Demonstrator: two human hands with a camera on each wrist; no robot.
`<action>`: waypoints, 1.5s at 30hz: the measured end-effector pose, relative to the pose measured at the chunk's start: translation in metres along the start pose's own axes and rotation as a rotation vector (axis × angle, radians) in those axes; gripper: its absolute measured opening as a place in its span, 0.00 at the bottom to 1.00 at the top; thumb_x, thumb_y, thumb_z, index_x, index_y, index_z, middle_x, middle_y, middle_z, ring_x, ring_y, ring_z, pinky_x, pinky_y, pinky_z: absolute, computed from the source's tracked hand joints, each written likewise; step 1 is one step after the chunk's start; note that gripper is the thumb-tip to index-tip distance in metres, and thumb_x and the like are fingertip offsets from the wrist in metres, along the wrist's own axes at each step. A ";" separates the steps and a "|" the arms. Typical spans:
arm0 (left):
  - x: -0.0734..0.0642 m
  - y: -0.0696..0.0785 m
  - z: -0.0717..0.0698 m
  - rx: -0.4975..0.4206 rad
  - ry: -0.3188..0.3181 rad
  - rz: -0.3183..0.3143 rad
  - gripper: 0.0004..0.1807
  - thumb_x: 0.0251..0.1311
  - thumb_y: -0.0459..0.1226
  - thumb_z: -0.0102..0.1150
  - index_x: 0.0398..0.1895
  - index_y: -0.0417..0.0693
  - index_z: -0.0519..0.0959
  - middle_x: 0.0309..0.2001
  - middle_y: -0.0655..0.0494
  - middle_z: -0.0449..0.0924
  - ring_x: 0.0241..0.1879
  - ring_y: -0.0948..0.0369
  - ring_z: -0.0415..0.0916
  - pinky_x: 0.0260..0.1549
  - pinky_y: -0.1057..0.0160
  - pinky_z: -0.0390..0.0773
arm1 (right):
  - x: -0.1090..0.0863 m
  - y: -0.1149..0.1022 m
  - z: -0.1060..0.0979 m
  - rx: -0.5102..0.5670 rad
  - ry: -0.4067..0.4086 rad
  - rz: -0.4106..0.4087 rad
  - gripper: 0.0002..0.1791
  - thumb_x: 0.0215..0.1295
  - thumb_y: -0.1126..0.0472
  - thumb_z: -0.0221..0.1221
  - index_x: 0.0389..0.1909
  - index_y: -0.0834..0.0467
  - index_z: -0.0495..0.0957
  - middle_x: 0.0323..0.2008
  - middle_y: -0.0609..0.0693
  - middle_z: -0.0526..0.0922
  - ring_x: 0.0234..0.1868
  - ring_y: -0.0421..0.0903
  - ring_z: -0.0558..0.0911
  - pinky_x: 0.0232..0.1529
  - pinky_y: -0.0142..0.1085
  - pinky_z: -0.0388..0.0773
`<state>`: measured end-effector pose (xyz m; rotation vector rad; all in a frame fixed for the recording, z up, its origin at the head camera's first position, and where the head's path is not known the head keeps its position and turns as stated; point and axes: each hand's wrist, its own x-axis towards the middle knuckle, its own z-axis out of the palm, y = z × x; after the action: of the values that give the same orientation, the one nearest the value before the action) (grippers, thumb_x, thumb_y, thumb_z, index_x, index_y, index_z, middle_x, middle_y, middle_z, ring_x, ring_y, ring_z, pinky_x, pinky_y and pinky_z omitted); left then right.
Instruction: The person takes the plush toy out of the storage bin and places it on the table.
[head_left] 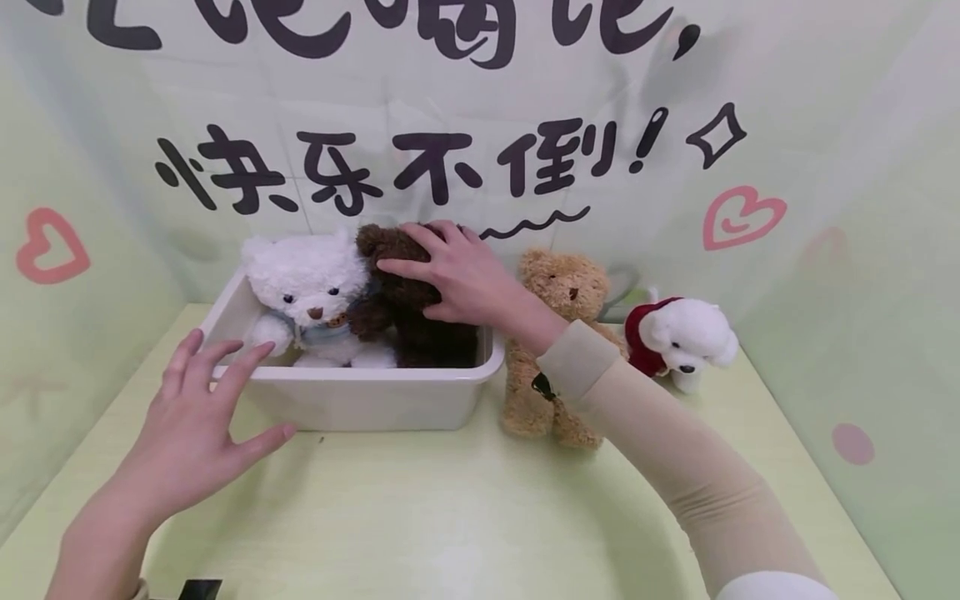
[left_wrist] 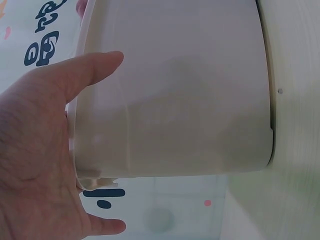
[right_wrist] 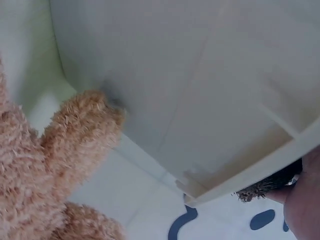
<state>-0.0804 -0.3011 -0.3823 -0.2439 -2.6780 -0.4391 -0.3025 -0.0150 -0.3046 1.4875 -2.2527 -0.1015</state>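
Observation:
A white plastic bin [head_left: 367, 407] stands on the table against the back wall. Inside sits a white teddy bear [head_left: 303, 271] on the left, with a dark brown teddy bear [head_left: 431, 337] at its right. My right hand [head_left: 468, 279] grips the brown bear's head from above, fingers bent over it and thumb lower down; its face is partly covered. At the bin's front left corner is my left hand [head_left: 191, 417], fingers spread. In the left wrist view, its thumb [left_wrist: 95, 72] lies along the bin's outer wall.
Right of the bin a tan teddy bear [head_left: 566, 287] stands upright, partly behind my right forearm. Farther right is a white plush dog [head_left: 697, 333] with a red garment. A printed cloth [head_left: 420, 100] hangs behind the table [head_left: 390, 517].

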 end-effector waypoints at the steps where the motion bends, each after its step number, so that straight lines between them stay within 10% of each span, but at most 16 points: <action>1: 0.000 0.000 0.000 -0.001 0.001 0.000 0.56 0.43 0.49 0.80 0.77 0.51 0.61 0.68 0.29 0.58 0.77 0.33 0.33 0.55 0.17 0.54 | 0.000 -0.001 -0.002 -0.019 0.009 -0.009 0.42 0.59 0.42 0.70 0.76 0.36 0.67 0.76 0.59 0.60 0.69 0.62 0.67 0.62 0.57 0.73; 45: 0.001 -0.003 0.006 -0.025 0.041 0.033 0.55 0.41 0.50 0.80 0.75 0.49 0.63 0.66 0.27 0.58 0.77 0.31 0.35 0.60 0.18 0.50 | -0.030 0.043 -0.091 -0.004 0.617 -0.154 0.37 0.50 0.58 0.71 0.66 0.51 0.77 0.70 0.69 0.67 0.61 0.71 0.70 0.67 0.56 0.66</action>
<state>-0.0838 -0.3016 -0.3881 -0.2836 -2.6261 -0.4631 -0.2938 0.0453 -0.2195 1.4392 -1.6443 0.2718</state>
